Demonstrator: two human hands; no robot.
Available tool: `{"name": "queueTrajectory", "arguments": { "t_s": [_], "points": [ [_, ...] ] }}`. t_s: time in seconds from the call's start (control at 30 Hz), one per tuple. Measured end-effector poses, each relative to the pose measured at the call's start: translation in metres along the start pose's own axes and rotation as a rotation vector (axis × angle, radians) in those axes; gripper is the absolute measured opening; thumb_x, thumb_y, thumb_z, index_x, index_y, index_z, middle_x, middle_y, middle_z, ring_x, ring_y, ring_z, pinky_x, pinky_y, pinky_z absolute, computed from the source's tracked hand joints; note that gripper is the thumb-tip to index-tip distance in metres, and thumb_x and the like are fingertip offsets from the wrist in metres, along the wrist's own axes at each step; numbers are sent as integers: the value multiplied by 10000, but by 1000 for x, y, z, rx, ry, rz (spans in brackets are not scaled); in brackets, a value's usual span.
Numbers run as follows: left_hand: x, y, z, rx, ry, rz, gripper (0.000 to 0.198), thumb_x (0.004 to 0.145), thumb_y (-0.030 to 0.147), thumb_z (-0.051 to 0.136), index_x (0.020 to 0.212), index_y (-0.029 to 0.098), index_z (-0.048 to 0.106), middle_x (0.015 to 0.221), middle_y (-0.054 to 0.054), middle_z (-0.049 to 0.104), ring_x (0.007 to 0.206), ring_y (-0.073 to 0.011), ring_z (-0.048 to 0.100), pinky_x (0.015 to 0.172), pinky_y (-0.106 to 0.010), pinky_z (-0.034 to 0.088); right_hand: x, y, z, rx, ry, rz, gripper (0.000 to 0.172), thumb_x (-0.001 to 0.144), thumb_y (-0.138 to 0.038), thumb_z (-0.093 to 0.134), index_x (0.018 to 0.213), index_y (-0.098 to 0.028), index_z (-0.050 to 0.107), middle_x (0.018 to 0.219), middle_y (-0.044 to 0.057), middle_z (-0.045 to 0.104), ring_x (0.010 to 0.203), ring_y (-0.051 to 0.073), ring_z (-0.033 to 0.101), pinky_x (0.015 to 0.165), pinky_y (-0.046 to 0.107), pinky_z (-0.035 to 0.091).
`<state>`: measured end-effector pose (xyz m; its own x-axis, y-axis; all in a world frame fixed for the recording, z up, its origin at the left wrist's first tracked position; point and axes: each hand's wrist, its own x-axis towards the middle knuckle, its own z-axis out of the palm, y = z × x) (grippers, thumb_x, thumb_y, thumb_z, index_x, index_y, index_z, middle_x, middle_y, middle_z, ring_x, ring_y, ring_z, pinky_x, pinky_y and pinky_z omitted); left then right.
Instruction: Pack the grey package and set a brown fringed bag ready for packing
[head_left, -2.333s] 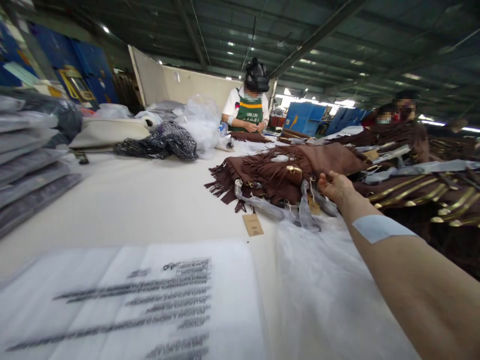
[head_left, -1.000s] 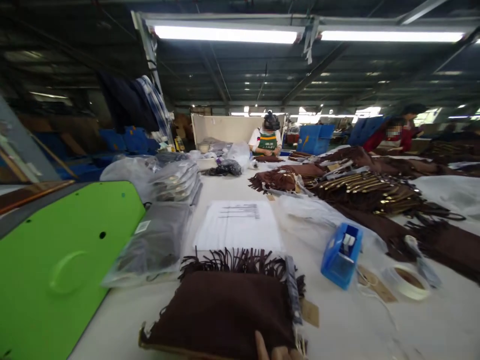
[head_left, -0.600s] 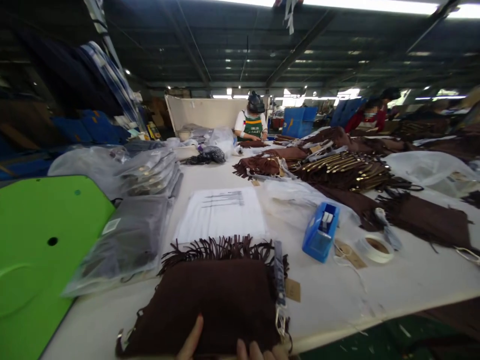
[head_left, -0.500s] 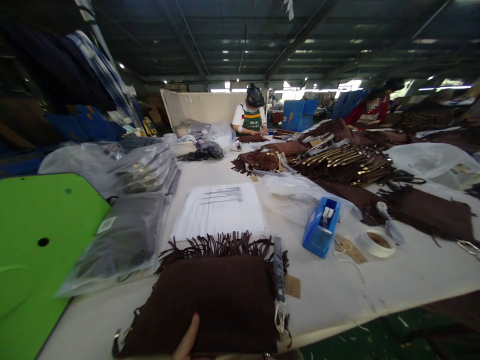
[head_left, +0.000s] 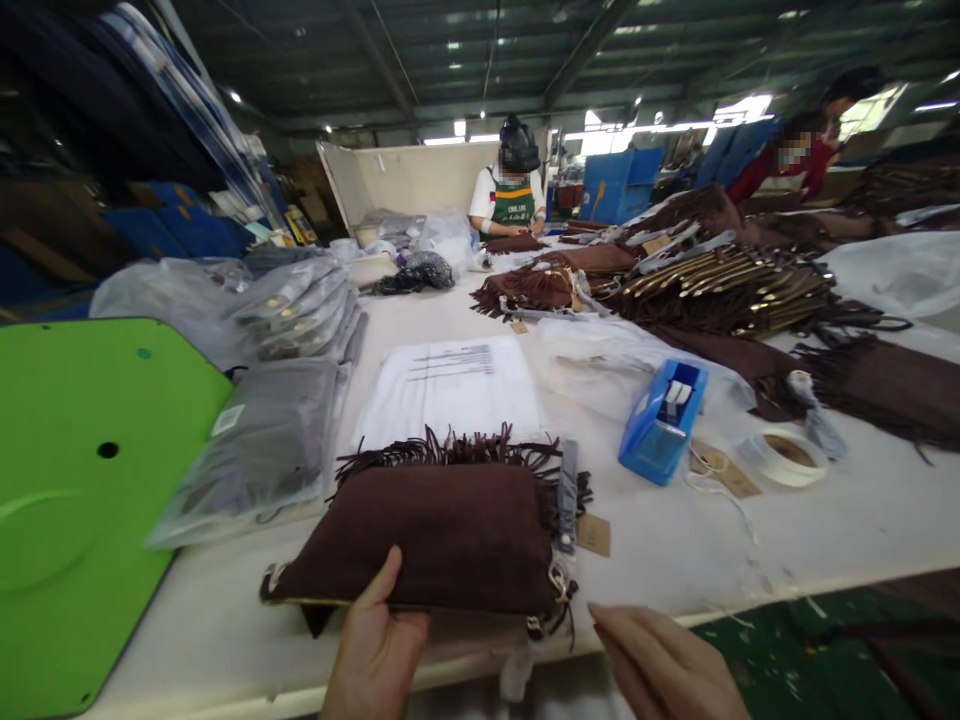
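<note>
A dark brown fringed handbag point(head_left: 442, 530) lies near the table's front edge, its fringe pointing away from me. My left hand point(head_left: 379, 635) grips its near edge, thumb on top and fingers underneath. That edge is lifted a little, and gold-coloured trim shows along it. My right hand point(head_left: 660, 660) is apart from the bag, off its near right corner, with fingers stretched out and nothing visible in them. A wrapped strap point(head_left: 568, 495) and a brown paper tag point(head_left: 593, 535) lie at the bag's right side.
A blue tape dispenser point(head_left: 661, 425) and a tape roll point(head_left: 787, 457) stand to the right. White printed bags point(head_left: 457, 390) lie behind the handbag. Left are plastic-wrapped bags point(head_left: 274, 440) and a green board point(head_left: 90, 500). Brown bags point(head_left: 727, 290) are piled behind; a co-worker point(head_left: 512, 190) sits opposite.
The bag's near edge has come up in my left hand, and its gold trim now shows. My right hand has come into view at lower right. The whole view has shifted slightly.
</note>
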<state>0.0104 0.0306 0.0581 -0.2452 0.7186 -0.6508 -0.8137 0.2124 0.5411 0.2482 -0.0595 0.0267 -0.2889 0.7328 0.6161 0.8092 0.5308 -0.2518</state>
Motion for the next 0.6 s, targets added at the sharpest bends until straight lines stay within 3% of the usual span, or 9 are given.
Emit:
{"name": "queueTrajectory", "arguments": {
  "t_s": [0.1, 0.27, 0.4, 0.47, 0.6],
  "points": [
    [-1, 9, 9, -33, -18, 7, 502, 845, -20, 433, 1289, 217, 436, 784, -27, 730, 696, -180, 692, 792, -403, 568, 5, 9, -9, 53, 18, 64, 256, 857, -116, 441, 1087, -148, 549, 863, 67, 678, 777, 104, 652, 708, 139, 510],
    [-10, 27, 31, -70, -52, -47, 447, 862, 2, 416, 1268, 183, 460, 733, -35, 724, 621, -176, 684, 763, -434, 575, 10, 10, -6, 93, 43, 71, 272, 848, -102, 449, 1099, -153, 541, 875, 67, 669, 798, 104, 650, 720, 136, 509],
    [-23, 41, 47, -33, -91, 34, 388, 849, -17, 418, 1170, 160, 545, 727, -28, 722, 643, -147, 682, 790, -397, 569, 12, 11, -2, 92, 9, 71, 262, 865, -127, 443, 1111, -166, 524, 898, 71, 667, 803, 106, 653, 708, 136, 509],
    [-28, 51, 51, 90, -141, 216, 354, 832, -18, 431, 1082, 166, 602, 790, -26, 728, 731, -140, 684, 840, -375, 547, 11, 12, -3, 72, -3, 55, 256, 876, -142, 441, 1120, -175, 510, 889, 61, 668, 791, 98, 654, 697, 125, 504],
    [-38, 81, 58, 641, -287, 874, 204, 754, 61, 571, 855, 197, 685, 901, -4, 722, 994, -195, 628, 981, -388, 447, 6, 16, -7, 34, -18, 58, 263, 878, -154, 450, 1136, -184, 493, 896, 52, 666, 800, 90, 652, 709, 115, 498]
  ]
}}
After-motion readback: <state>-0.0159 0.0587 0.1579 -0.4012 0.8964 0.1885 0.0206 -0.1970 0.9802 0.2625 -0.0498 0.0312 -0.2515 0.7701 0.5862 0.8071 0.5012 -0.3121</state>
